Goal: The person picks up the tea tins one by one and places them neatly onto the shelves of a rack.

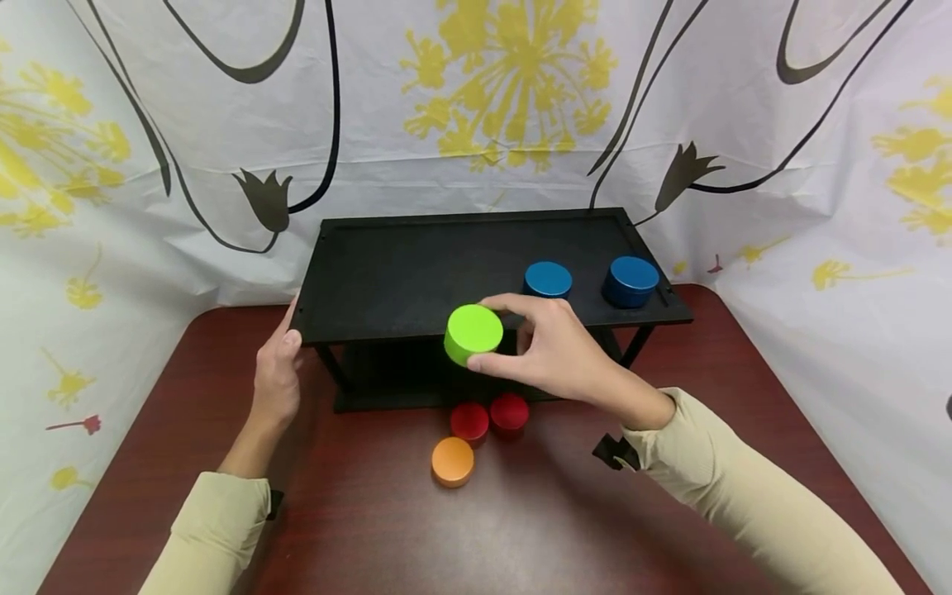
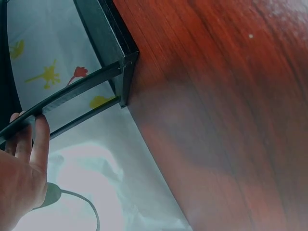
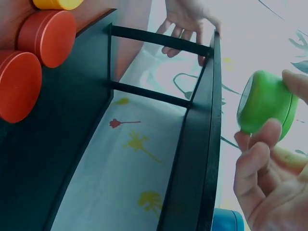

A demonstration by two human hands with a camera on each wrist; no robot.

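Observation:
My right hand [image 1: 554, 347] pinches a round bright green tin [image 1: 473, 332] between thumb and fingers, just in front of the black shelf's [image 1: 446, 264] front edge. In the right wrist view the green tin [image 3: 267, 106] is held clear of the shelf top. At the shelf's left end my left hand [image 1: 278, 376] holds the front corner, thumb on the near side. The left wrist view shows its fingers [image 2: 41, 139] against a black bar of the frame. Two blue tins [image 1: 548, 279] [image 1: 630, 281] stand on the top, toward the right.
On the dark red table [image 1: 357, 512], before the shelf, sit two red tins [image 1: 469, 422] [image 1: 509, 413] and an orange tin [image 1: 453, 461]. The shelf has a lower tier beneath its top. A white flower-patterned cloth [image 1: 476, 99] hangs behind and at both sides.

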